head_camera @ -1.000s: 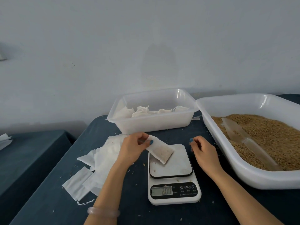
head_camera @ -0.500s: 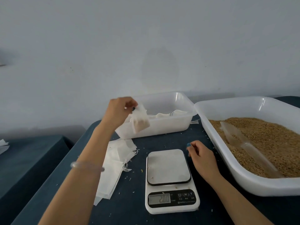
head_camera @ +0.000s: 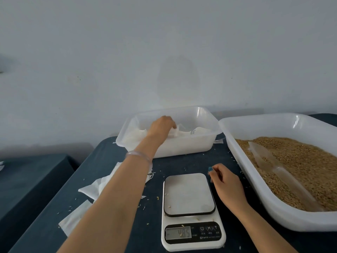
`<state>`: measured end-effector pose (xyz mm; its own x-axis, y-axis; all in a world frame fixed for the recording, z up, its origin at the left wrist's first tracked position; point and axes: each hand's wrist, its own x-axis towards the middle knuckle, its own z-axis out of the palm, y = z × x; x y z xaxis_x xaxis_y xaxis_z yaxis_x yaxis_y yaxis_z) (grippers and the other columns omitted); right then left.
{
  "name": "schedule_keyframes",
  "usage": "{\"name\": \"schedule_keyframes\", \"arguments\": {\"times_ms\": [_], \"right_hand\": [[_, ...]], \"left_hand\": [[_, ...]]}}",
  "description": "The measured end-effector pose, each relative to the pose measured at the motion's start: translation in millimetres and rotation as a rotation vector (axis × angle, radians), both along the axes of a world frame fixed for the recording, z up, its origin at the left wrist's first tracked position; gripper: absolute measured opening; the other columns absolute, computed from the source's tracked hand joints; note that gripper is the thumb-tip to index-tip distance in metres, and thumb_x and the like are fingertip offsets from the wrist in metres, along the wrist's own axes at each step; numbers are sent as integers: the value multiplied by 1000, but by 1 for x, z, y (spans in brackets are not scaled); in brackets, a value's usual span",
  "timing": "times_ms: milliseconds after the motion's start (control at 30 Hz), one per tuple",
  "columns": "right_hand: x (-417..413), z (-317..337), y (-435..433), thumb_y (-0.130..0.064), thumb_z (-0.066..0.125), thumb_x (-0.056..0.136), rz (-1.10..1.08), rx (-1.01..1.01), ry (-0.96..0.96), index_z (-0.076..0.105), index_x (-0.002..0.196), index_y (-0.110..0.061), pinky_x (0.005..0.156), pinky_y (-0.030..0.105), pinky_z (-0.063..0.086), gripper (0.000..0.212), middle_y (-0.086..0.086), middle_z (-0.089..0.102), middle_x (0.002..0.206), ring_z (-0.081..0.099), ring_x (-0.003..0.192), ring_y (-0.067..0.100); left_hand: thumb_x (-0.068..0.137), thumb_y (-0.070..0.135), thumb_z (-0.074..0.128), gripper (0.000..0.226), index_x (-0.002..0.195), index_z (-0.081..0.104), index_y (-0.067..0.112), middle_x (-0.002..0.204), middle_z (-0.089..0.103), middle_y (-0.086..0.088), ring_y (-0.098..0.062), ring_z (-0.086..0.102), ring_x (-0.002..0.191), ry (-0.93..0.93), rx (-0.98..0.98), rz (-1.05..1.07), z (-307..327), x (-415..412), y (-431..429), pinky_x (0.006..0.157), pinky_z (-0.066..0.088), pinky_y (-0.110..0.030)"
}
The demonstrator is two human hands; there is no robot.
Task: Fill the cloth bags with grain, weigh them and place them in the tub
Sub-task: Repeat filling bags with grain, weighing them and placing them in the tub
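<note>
Mid-batch: left hand (head_camera: 161,126) is in the tub (head_camera: 209,145) at 12 o'clock of the bare scale (head_camera: 189,194), on a filled bag (head_camera: 174,132), grip unclear; right hand (head_camera: 225,182) loosely curled, empty; empty bags (head_camera: 91,189) at 9 o'clock need grain (head_camera: 300,161).

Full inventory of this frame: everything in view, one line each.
clear plastic tub: 1, translucent, back centre of the table
filled white cloth bags: several, count unclear, white, inside the tub
large white plastic tray: 1, white, right side of the table
brown grain: one bed, brown, in the tray
clear plastic scoop: 1, transparent, lying on the grain
white digital kitchen scale: 1, white with a grey platform, front centre
flat white cloth bags: several, white, left of the scale
loose grains: scattered, table around the scale
dark blue table: 1, under everything
second dark blue table: 1, far left
clear bangle: 1, left wrist
left hand: in the tub, on a bag, grip hidden
right hand: beside the scale's right edge, loosely curled, holding nothing
</note>
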<state>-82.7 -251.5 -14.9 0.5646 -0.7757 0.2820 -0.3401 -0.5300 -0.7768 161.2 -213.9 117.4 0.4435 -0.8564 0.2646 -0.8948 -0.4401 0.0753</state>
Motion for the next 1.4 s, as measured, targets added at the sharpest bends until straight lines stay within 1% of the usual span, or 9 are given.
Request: {"name": "schedule_keyframes", "arguments": {"times_ms": [167, 333, 500, 667, 767, 833, 900, 1133, 1400], "right_hand": [[0, 1, 2, -33, 52, 98, 2, 8, 15, 53, 83, -29, 56, 19, 37, 16, -6, 61, 71, 58, 64, 6], [-1, 2, 2, -31, 53, 98, -3, 9, 30, 53, 83, -28, 56, 18, 35, 16, -6, 61, 71, 57, 64, 6], [-2, 1, 2, -28, 55, 97, -7, 16, 2, 55, 82, -28, 57, 21, 41, 15, -6, 62, 70, 58, 64, 7], [-1, 0, 1, -29, 56, 97, -6, 35, -15, 54, 80, -29, 57, 22, 40, 17, -6, 62, 70, 59, 65, 7], [-2, 1, 2, -29, 55, 97, -3, 26, -13, 55, 80, -28, 57, 23, 40, 17, -6, 62, 70, 59, 66, 7], [-2, 1, 2, -28, 55, 97, -1, 22, -17, 55, 80, -27, 57, 24, 40, 17, -5, 62, 70, 59, 66, 8], [-3, 1, 2, -28, 55, 97, 3, 17, -26, 55, 80, -27, 57, 24, 41, 17, -5, 62, 70, 59, 66, 8], [-4, 1, 2, -27, 55, 97, 9, 9, -40, 56, 81, -26, 58, 25, 42, 16, -4, 62, 70, 59, 66, 8], [-4, -1, 1, -28, 55, 97, 13, 8, -44, 56, 82, -26, 57, 23, 39, 16, -5, 63, 70, 59, 67, 8]], "left_hand": [[91, -12, 43, 52, 129, 62, 17, 130, 58, -6, -28, 57, 118, 17, 62, -40, -5, 10, 10, 98, 47, -37], [98, -3, 41, 43, 119, 67, 25, 126, 63, -1, -21, 58, 114, 8, 37, -110, -3, 24, 24, 92, 49, -37], [96, 6, 52, 29, 106, 71, 26, 110, 70, 12, -12, 60, 109, 111, -182, -175, 4, 31, 53, 92, 48, -31], [88, 5, 63, 25, 89, 69, 29, 81, 71, 21, 4, 64, 78, 219, -402, -101, 2, 35, 110, 76, 48, -14], [83, 9, 69, 25, 84, 69, 34, 80, 72, 16, 7, 63, 75, 253, -37, -1, -5, 40, 148, 84, 52, -21], [79, 14, 78, 27, 93, 68, 36, 97, 72, 15, 4, 64, 87, 334, 355, 41, -16, 41, 168, 87, 52, -21], [74, 22, 85, 37, 103, 65, 35, 108, 66, 13, -3, 62, 99, 367, 519, 46, -29, 41, 178, 90, 51, -23], [72, 35, 86, 29, 88, 62, 40, 97, 65, 19, 3, 60, 91, 389, 513, 18, -52, 44, 193, 81, 47, -15], [80, 33, 80, 10, 81, 73, 40, 82, 71, 26, 11, 64, 82, 376, 321, 80, -42, 49, 202, 75, 42, -10]]}}
